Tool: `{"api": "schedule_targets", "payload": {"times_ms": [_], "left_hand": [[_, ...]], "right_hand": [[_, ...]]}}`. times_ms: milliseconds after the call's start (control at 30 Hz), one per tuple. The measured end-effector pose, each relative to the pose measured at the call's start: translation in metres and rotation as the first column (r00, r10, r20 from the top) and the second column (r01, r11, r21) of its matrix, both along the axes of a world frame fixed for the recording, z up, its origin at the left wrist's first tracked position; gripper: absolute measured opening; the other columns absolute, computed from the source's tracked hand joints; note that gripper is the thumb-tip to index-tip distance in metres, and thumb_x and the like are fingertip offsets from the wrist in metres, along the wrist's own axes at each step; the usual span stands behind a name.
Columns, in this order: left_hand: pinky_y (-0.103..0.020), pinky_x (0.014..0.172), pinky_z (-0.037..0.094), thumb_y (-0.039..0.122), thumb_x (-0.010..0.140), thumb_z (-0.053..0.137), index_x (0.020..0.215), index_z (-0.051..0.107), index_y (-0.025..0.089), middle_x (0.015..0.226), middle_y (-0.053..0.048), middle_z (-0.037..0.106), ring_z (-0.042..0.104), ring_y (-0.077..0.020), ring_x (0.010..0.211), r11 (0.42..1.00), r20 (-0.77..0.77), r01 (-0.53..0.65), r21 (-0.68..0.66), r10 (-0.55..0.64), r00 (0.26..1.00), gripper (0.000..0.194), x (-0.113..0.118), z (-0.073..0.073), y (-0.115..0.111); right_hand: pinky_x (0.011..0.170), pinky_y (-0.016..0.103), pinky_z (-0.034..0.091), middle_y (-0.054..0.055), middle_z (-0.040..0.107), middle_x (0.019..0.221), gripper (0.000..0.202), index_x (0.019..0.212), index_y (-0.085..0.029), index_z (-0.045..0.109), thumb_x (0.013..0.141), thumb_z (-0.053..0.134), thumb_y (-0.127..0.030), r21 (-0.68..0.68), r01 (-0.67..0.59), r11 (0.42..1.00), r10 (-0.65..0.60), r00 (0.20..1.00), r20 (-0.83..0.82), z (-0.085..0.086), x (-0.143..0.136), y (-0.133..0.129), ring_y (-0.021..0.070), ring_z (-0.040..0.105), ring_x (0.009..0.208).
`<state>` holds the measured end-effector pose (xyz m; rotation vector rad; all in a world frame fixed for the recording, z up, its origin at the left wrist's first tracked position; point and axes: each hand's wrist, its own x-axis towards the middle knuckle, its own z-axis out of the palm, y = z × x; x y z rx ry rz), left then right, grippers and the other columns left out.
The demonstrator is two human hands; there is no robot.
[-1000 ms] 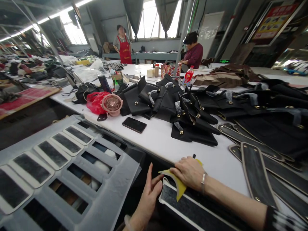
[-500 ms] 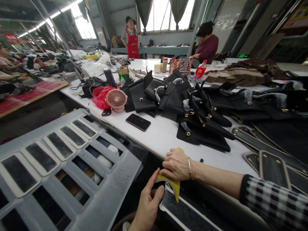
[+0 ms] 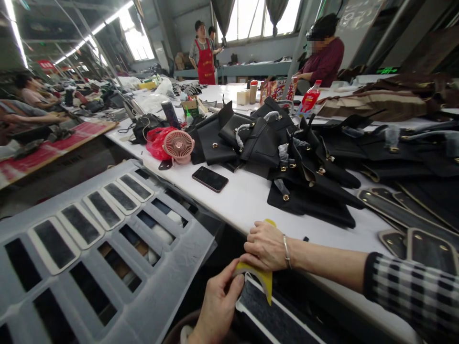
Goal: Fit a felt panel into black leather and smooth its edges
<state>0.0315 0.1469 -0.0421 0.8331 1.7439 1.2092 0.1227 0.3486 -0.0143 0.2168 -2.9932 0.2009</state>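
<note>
- One pink round desk fan on the white table.
- One black flat smartphone, lying face up.
- One red plastic bag.
- One red-labelled drink bottle.
- One yellow curved plastic scraper.
- Six dark grey rectangular pads with white borders on the grey slotted rack.
- Two people standing at the far bench, one in a red apron.
- One person seated in a maroon top.
- Two bare hands at the table edge, left hand and right hand.

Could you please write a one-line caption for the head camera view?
At a white worktable piled with black bag parts, the right hand and left hand hold a yellow scraper over a white-edged strip.
</note>
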Motion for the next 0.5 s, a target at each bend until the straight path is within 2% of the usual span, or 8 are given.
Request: {"api": "schedule_targets", "payload": {"times_ms": [133,267,367,500], "left_hand": [[-0.035,0.100,0.048,0.045,0.092,0.053,0.125,0.065,0.023,0.122,-0.007,0.069,0.064,-0.0269,0.111,0.999,-0.123,0.045,0.000,-0.044,0.991,0.042,0.000,0.006,0.000],[-0.043,0.116,0.031,0.040,0.093,0.052,0.125,0.065,0.030,0.136,-0.004,0.059,0.050,-0.0276,0.130,0.997,-0.270,0.071,0.013,-0.064,0.961,0.036,-0.002,0.008,0.001],[-0.047,0.119,0.023,0.037,0.095,0.048,0.126,0.063,0.032,0.134,-0.003,0.060,0.048,-0.0259,0.132,0.989,-0.358,0.151,0.002,-0.140,0.923,0.034,-0.004,0.011,0.004],[-0.047,0.120,0.018,0.035,0.098,0.045,0.128,0.060,0.031,0.131,-0.002,0.063,0.046,-0.0235,0.134,0.964,-0.447,0.263,-0.049,-0.256,0.857,0.035,-0.007,0.017,0.007]], "right_hand": [[0.059,0.034,0.025,0.003,0.063,0.060,0.049,0.066,-0.019,0.059,0.100,0.034,-0.043,-0.008,-0.034,0.999,0.034,0.999,-0.013,-0.004,0.002,0.003,0.0143,0.052,0.055],[0.060,0.034,0.025,0.004,0.064,0.062,0.050,0.068,-0.018,0.059,0.101,0.033,-0.045,-0.021,-0.040,0.999,0.040,0.999,-0.002,-0.010,0.006,0.004,0.0151,0.054,0.058],[0.060,0.034,0.025,0.005,0.065,0.063,0.050,0.069,-0.018,0.058,0.101,0.032,-0.045,-0.037,-0.026,0.999,0.027,0.999,0.022,-0.011,0.010,0.003,0.0157,0.055,0.059],[0.060,0.033,0.026,0.004,0.066,0.065,0.048,0.071,-0.019,0.059,0.102,0.030,-0.041,-0.070,0.038,0.997,-0.033,0.997,0.068,-0.009,0.020,-0.005,0.0150,0.056,0.057]]}}
